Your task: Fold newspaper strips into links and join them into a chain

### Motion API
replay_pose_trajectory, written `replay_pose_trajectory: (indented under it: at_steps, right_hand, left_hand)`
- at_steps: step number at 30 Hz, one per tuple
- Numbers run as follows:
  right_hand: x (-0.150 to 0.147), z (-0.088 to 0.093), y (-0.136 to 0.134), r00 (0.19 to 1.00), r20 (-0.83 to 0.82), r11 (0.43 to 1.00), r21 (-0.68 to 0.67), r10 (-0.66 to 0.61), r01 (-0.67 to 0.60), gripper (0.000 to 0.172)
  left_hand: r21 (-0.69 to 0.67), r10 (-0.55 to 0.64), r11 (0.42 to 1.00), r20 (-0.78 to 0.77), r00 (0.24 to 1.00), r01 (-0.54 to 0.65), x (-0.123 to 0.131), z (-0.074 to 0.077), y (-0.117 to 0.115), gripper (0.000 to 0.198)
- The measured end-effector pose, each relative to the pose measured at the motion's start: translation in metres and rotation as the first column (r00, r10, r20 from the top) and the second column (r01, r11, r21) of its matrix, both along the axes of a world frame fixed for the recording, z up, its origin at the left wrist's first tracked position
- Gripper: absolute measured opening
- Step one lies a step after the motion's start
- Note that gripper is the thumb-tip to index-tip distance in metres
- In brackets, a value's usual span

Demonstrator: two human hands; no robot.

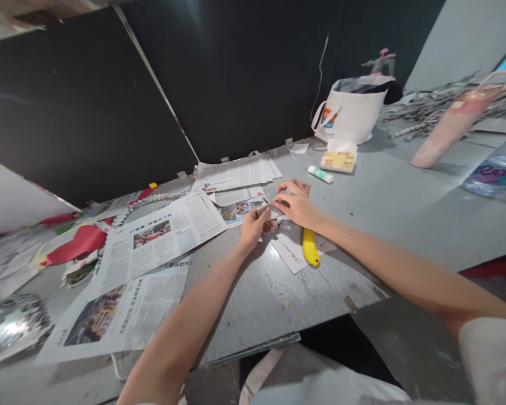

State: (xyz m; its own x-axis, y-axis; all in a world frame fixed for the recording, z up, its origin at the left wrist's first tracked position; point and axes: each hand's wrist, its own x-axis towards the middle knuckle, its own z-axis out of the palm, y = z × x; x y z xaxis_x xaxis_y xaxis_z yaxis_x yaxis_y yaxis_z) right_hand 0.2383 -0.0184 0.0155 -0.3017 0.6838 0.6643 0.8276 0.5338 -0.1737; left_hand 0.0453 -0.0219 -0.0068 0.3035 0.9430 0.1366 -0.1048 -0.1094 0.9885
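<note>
Clock taken from the hands. Black panel (pixel 244 84) walls off 12 o'clock. Grey table (pixel 405 219) under everything. Newspaper sheets (pixel 194 225) crowd 8 to 10, overlapping; another newspaper stack (pixel 231 173) at 11, near the panel. Heap of thin grey sticks (pixel 430 109) far out at 2. White bag (pixel 354 115) at 1, against the panel. Pink bottle (pixel 447 135) at 2, clear bottle (pixel 495 174) closer to 3. Red paper (pixel 82 243) out at 9.

Left hand (pixel 253 226) closed, pinching a paper strip. Right hand (pixel 297 203): fingers bent in at the strip's other end, can't tell how firmly. Tissue pack (pixel 338 161) at 2. Yellow-handled cutter (pixel 310 248) between 4 and 5, lying across white card (pixel 287 254), both tight under the right wrist. Glue stick (pixel 320 174) at 2, just short of the tissues. Paper strip (pixel 267 207) dead centre, between both hands.

Writing: newspapers in Chinese, body text too small. Bag: red-blue logo, unreadable. Clear bottle: purple label, "en" visible. Card: handwriting, illegible.
</note>
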Motion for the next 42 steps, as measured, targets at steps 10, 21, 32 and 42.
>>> replay_pose_trajectory:
  at_steps: [10, 21, 32, 42]
  right_hand:
    - [0.001, 0.000, 0.000, 1.000, -0.008, 1.000, -0.018, 0.021, -0.021, 0.032]
    - [-0.003, 0.010, -0.010, 0.973, 0.227, 1.000, -0.001, 0.031, -0.032, 0.039]
    - [-0.001, 0.004, -0.002, 0.962, 0.268, 0.998, -0.050, 0.045, -0.033, 0.036]
    - [0.015, -0.001, 0.014, 0.975, 0.219, 0.996, -0.067, -0.045, 0.061, 0.033]
  left_hand:
    - [-0.004, 0.054, 0.999, -0.029, 0.998, -0.055, 0.002, 0.001, -0.001, 0.059]
    - [0.005, 0.066, 0.998, -0.049, 0.997, -0.066, 0.003, -0.001, 0.001, 0.051]
    - [0.027, 0.059, 0.998, -0.101, 0.993, -0.057, 0.002, 0.001, -0.002, 0.053]
    - [0.034, 0.222, 0.975, -0.050, 0.974, -0.221, 0.003, -0.003, 0.001, 0.053]
